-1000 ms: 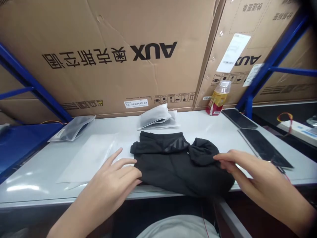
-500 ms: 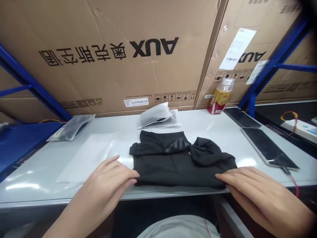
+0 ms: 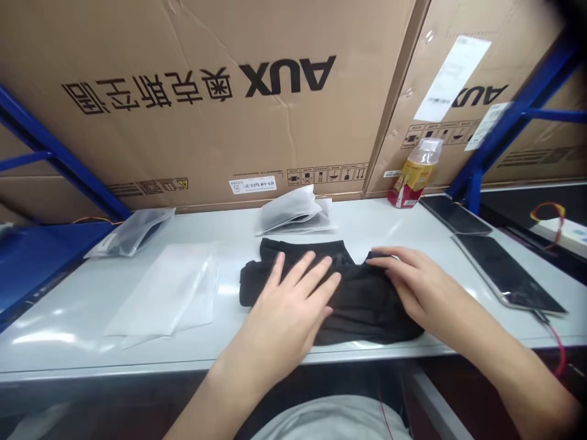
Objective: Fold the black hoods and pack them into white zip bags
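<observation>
A folded black garment (image 3: 362, 305) lies on the white table (image 3: 220, 342) near its front edge. My left hand (image 3: 288, 311) rests flat on the garment's middle, fingers spread and pointing away from me. My right hand (image 3: 415, 284) lies flat on the garment's right part, fingers stretched toward the left. Neither hand grips anything. The garment's upper edge shows beyond the fingers.
A flat clear plastic bag (image 3: 169, 293) lies left of the garment. More bags (image 3: 293, 211) and a bagged dark item (image 3: 131, 232) sit further back. A bottle (image 3: 415, 174) and two dark tablets (image 3: 507, 275) are at the right. Large cardboard boxes (image 3: 229, 98) stand behind.
Both hands have moved from the garment's near corners up onto its top, pressing flat. The garment looks more compact than a second ago.
</observation>
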The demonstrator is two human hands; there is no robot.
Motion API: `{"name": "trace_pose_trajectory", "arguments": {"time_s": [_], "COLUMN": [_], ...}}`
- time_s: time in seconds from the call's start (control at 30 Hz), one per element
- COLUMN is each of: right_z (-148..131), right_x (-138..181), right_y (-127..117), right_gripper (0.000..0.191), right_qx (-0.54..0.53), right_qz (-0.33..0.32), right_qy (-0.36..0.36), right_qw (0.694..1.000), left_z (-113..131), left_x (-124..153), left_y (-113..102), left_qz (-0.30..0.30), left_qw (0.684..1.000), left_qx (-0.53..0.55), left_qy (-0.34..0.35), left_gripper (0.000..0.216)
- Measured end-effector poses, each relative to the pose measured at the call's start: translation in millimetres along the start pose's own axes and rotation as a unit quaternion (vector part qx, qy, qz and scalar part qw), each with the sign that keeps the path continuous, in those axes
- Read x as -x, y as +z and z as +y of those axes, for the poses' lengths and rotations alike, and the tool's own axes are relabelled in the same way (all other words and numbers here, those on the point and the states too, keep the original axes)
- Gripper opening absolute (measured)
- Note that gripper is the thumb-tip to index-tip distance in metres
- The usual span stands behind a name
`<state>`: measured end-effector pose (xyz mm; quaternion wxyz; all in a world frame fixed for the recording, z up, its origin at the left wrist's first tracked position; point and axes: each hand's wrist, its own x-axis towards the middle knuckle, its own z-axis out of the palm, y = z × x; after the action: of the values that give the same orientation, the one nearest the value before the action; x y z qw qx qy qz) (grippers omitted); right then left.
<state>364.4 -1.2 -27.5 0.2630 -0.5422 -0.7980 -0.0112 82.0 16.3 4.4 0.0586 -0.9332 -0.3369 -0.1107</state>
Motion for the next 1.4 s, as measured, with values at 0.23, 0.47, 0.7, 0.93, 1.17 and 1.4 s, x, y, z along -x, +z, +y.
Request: {"name": "trace_pose_trajectory", "arguments": {"time_s": [0.23, 0.47, 0.7, 0.93, 1.17, 1.4], "right_z": [-48, -25, 26, 23, -51, -70], "right_x": [14, 38, 65, 55, -14, -20], "right_y": [21, 20, -6, -19, -6, 49], "right_gripper": [0.052, 0.052, 0.070, 0.050, 0.017, 0.039], "right_qx": [0.071, 0.074, 0.121, 0.045, 0.031, -0.102], "right_qz": [-0.053, -0.091, 0.011, 0.023, 0.264, 0.161], "right_qy": [-0.087, -0.061, 0.146, 0.179, 0.172, 0.026], "right_qw": [0.992, 0.991, 0.982, 0.983, 0.948, 0.981], "left_z": [12, -24, -16, 20, 38, -9], "left_x": [2, 39, 42, -8, -28, 7], "left_y": [32, 28, 14, 24, 42, 33], "left_qz": [-0.068, -0.052, -0.024, -0.030, -0.037, -0.045], "left_qw": [0.991, 0.983, 0.992, 0.995, 0.992, 0.991], "left_qx": [0.117, 0.148, 0.076, 0.089, 0.113, 0.083], "left_qy": [0.008, -0.098, -0.093, -0.026, -0.031, -0.097], "left_gripper": [0.054, 0.053, 0.054, 0.060, 0.065, 0.061]}}
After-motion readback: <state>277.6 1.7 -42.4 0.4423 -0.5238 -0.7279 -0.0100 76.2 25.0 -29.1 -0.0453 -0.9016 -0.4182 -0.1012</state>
